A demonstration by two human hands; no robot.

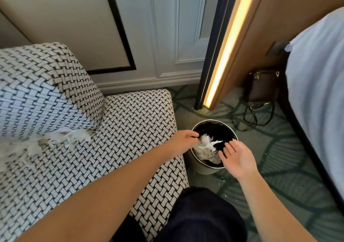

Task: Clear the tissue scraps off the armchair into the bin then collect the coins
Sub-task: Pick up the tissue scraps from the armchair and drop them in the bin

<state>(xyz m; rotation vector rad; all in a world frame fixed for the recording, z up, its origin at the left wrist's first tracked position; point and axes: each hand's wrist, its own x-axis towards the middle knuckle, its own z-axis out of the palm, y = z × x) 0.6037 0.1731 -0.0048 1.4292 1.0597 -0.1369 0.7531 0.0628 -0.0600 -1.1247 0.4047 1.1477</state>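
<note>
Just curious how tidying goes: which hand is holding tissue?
The left hand, pinching white tissue over the bin; the right hand beside it is open, holding nothing.

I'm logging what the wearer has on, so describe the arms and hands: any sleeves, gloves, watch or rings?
The left forearm and right forearm are bare, no sleeves in view. The left hand and right hand wear no gloves; no watch, bracelet or ring shows.

Brown handbag (263, 87) beside bed (316, 92)
</note>
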